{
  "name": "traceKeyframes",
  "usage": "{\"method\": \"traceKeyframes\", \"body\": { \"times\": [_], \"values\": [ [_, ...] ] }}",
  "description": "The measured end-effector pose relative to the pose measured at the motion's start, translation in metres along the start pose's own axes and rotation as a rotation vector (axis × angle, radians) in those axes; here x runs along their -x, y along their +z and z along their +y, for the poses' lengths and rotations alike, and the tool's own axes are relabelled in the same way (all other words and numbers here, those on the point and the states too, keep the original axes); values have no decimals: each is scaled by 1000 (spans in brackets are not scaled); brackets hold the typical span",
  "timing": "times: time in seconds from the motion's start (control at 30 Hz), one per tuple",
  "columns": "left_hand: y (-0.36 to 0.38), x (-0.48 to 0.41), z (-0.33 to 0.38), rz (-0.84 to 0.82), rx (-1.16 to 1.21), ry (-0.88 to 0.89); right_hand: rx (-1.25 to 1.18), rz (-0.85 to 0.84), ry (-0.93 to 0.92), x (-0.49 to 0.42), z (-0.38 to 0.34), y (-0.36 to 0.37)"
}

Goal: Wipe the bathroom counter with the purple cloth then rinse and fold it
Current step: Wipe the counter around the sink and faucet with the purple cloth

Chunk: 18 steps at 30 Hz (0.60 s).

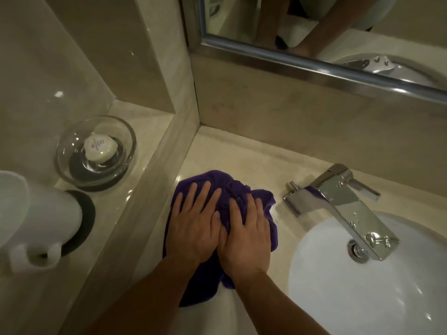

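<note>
Hands side by side on the counter [242, 155], both laid flat. The left hand [193, 223] and the right hand [246, 228] press palms-down on the purple cloth [210, 177], fingers straight and a little spread, the two hands touching, nothing gripped. The cloth lies bunched and wrinkled under them, just left of the white sink [362, 286], near the corner where the counter meets a raised ledge [130, 189] on the left. The chrome faucet [343, 201] stands right of the cloth, its spout out over the basin. Up on the ledge, a glass bowl [131, 141] holds a round wrapped soap [100, 149]. Nearer, a white mug [36, 218] sits on a dark coaster [88, 213]. A metal-framed mirror [314, 25] runs along the far wall.
</note>
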<state>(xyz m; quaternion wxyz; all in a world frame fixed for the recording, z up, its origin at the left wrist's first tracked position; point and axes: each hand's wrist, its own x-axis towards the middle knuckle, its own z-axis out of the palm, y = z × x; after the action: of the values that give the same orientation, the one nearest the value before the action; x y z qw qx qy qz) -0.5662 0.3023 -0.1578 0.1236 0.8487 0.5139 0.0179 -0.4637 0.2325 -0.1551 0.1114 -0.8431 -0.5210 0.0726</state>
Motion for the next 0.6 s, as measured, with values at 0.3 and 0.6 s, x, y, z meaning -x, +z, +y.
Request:
{"method": "traceKeyframes", "body": {
  "times": [0.3,0.6],
  "values": [
    [-7,-42,-9,-30,-3,58,-46,24,76,-35,-8,7],
    [-15,-89,-8,-36,6,92,-81,109,96,-78,-6,11]
  ]
}}
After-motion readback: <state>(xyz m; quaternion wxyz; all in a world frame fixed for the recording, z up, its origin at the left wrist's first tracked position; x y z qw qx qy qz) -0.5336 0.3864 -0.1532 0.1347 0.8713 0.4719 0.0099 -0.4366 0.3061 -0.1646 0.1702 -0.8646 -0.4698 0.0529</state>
